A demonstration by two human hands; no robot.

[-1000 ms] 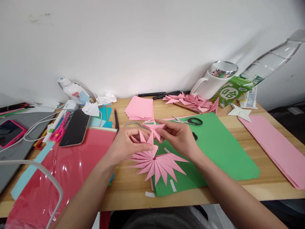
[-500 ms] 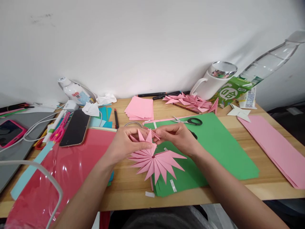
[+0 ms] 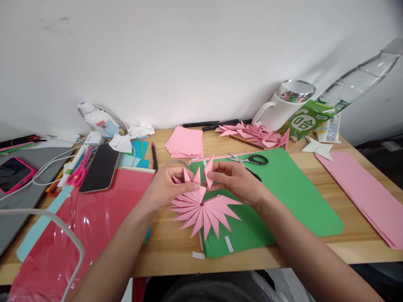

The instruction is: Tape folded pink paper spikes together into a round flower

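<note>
A pink paper flower [image 3: 204, 212] made of several pointed folded petals lies fanned out over the wooden desk and the green sheet [image 3: 283, 197]. My left hand [image 3: 168, 186] grips its upper left petals, fingers closed on them. My right hand [image 3: 236, 180] pinches a single pink folded petal [image 3: 208, 170], held upright just above the flower's centre, close to the petals in my left hand.
Behind lie a stack of pink squares [image 3: 185, 142], a heap of folded pink petals [image 3: 255, 134], black scissors [image 3: 252, 159], markers, a white mug [image 3: 283, 105] and a bottle. A phone [image 3: 100, 167], pink scissors, cables and a red folder [image 3: 85, 226] sit left; long pink sheets [image 3: 365, 193] right.
My right hand turned the single petal from lying flat to standing on its point and lowered it toward the flower's centre. My left hand stayed on the flower.
</note>
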